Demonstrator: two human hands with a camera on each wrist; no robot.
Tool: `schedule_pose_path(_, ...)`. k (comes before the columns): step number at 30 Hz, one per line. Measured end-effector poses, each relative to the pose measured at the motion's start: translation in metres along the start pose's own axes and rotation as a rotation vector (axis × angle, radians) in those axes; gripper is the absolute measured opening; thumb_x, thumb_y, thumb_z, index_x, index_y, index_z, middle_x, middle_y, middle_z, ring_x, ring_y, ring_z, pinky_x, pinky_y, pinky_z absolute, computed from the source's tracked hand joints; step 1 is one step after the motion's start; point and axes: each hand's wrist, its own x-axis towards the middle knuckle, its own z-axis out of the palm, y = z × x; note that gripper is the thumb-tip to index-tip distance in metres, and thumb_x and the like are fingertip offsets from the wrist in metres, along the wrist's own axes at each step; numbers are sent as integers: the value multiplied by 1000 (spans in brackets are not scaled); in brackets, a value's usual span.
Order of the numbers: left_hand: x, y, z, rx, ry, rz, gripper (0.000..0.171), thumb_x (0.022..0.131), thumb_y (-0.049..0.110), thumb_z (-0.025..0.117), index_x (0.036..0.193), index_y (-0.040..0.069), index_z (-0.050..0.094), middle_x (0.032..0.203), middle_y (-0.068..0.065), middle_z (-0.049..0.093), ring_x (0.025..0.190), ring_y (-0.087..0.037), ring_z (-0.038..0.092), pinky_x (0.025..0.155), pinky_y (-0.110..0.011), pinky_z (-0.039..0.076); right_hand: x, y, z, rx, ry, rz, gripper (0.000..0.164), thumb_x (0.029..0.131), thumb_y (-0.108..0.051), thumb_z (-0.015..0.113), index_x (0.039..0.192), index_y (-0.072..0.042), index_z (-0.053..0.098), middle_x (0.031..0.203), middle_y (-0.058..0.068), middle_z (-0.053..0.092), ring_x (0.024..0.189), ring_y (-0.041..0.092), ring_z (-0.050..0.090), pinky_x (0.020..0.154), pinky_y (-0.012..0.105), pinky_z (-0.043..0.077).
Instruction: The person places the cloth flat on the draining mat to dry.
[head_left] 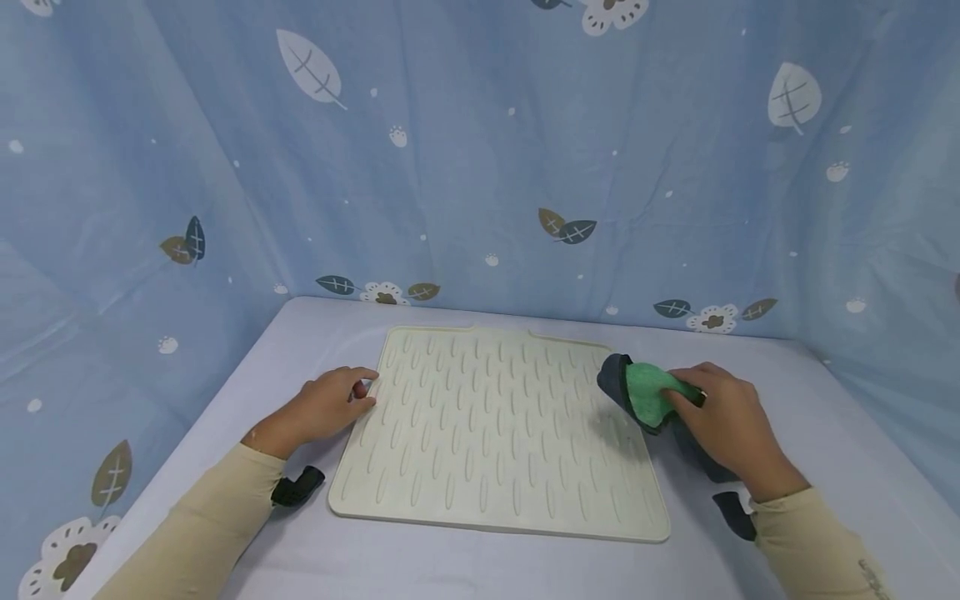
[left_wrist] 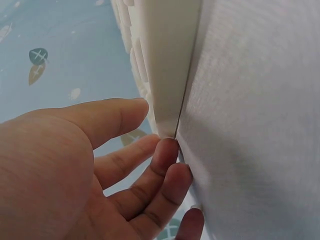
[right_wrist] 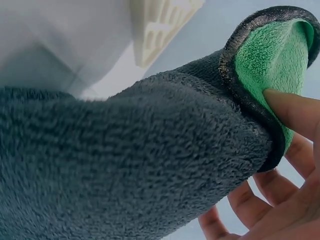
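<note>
Right hand [head_left: 726,419] pinching green-and-dark-grey plush cloth [head_left: 649,393]; left hand [head_left: 324,406]: thumb, fingers spread, flat cream ridged mat [head_left: 495,433] just beside fingertips.

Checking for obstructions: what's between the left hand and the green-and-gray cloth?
Just the cream ridged mat spans the stretch from left hand to green-and-gray cloth; its top is bare there in the head view.

No legible text; dark mark [head_left: 872,577] on right sleeve [head_left: 813,537] too small to read.
</note>
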Motion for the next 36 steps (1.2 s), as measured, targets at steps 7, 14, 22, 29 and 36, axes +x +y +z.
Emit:
schedule_pose_path(7,-1,0,1,-6,10,-1,46,95,18,66,138,2,57,99,-5,64,81,-16,56,82,-50,39,6,-12,2,7,74,-63,23,78,1,81,101,6,75,90,18,71,77,31,69,62,44,53)
schedule_pose_path(14,-1,-2,1,-3,8,-1,48,94,17,67,138,2,56,99,-5,64,82,-16,56,82,-50,39,10,-25,4,26,83,-75,22,79,1,81,100,4,76,90,16,71,73,24,66,57,32,48)
schedule_pose_path(22,-1,-1,1,-3,13,-2,47,94,18,67,138,2,57,98,-4,63,82,-16,55,83,-51,38,13,-43,5,62,63,-85,24,78,2,81,102,4,76,90,14,71,75,24,68,60,33,50)
schedule_pose_path(29,-1,-2,1,6,23,-1,47,95,19,67,138,3,57,99,-4,64,83,-16,56,81,-48,38,18,-56,11,76,56,-112,24,79,1,81,102,3,76,89,12,71,73,23,66,66,42,50)
schedule_pose_path(36,-2,1,0,11,21,-2,46,96,18,65,138,2,57,100,-5,65,85,-18,57,84,-51,40,23,-65,17,87,53,-142,25,78,0,82,102,3,76,88,11,71,73,23,66,71,48,51)
